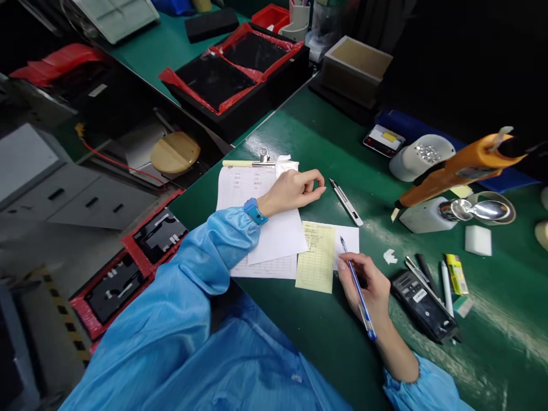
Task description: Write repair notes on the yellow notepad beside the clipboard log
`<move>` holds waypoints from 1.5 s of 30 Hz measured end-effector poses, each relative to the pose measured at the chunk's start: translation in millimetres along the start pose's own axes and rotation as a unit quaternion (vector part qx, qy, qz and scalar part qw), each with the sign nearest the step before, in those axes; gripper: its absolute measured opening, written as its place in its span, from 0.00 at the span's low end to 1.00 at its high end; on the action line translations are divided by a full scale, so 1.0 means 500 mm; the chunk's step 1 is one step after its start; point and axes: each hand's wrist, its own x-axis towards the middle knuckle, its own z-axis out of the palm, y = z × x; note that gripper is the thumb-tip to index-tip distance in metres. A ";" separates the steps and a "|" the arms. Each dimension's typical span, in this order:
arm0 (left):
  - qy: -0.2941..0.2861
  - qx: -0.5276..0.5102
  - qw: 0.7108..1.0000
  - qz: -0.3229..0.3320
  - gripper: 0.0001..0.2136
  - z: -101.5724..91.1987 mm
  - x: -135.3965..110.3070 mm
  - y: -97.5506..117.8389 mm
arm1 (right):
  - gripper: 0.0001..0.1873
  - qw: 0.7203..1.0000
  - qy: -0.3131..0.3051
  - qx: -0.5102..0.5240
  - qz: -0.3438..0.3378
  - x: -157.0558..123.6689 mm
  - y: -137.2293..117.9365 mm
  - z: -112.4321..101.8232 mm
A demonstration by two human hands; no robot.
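Observation:
My right hand [369,288] grips a blue pen [358,287], its tip resting on a white slip [349,242] beside a yellow note [317,257]. My left hand [294,191] rests on white sheets held by a clipboard [252,188], with the fingers curled and thumb and forefinger pinched together; what they pinch, if anything, is too small to see. Both arms wear blue sleeves, and a blue watch band [255,211] circles the left wrist.
On the green bench [308,137]: a utility knife [346,201], a black handset [424,305], pens and a yellow marker [457,274], an orange tool [458,168] on a white base, a white cup, a box [355,67]. Black trays lined with red [235,71] stand behind, more lower left.

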 end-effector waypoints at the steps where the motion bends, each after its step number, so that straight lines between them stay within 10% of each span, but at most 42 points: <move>1: -0.004 0.000 1.000 -0.002 0.05 -0.002 0.000 0.000 | 0.07 1.000 0.001 0.000 0.008 -0.001 0.001 0.000; 45: -0.072 0.037 0.997 -0.007 0.06 -0.005 0.000 -0.019 | 0.05 0.999 -0.010 0.039 -0.023 -0.003 0.000 -0.002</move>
